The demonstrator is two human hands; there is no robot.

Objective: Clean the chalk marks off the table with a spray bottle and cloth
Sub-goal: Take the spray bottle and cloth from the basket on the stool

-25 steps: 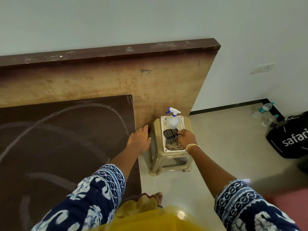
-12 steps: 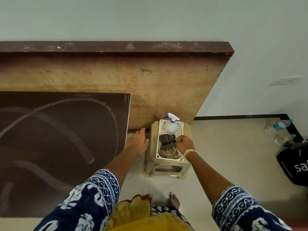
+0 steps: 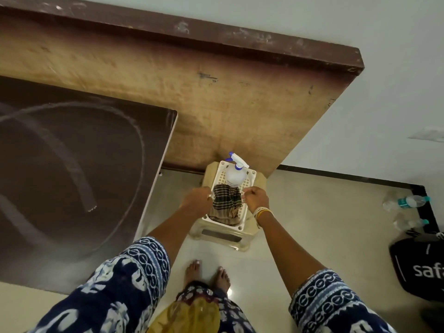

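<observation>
A white plastic basket (image 3: 249, 179) sits on a beige stool (image 3: 228, 239) right of the table. Inside it stands a clear spray bottle (image 3: 235, 174) with a blue and white trigger head, and a dark checked cloth (image 3: 227, 203) lies in front of it. My left hand (image 3: 195, 200) grips the basket's left rim, and my right hand (image 3: 255, 199) grips its right rim. The dark brown table (image 3: 108, 188) at the left carries broad curved white chalk marks (image 3: 69, 157).
A large wooden board (image 3: 216, 92) leans against the wall behind the table and stool. Two plastic water bottles (image 3: 408, 201) lie on the floor at the right, beside a black bag (image 3: 418, 267). My bare feet (image 3: 206, 275) stand on the tiled floor before the stool.
My left hand left the table's corner and took the basket's left rim. My right hand shifted from the cloth to the right rim. The view tilted downward.
</observation>
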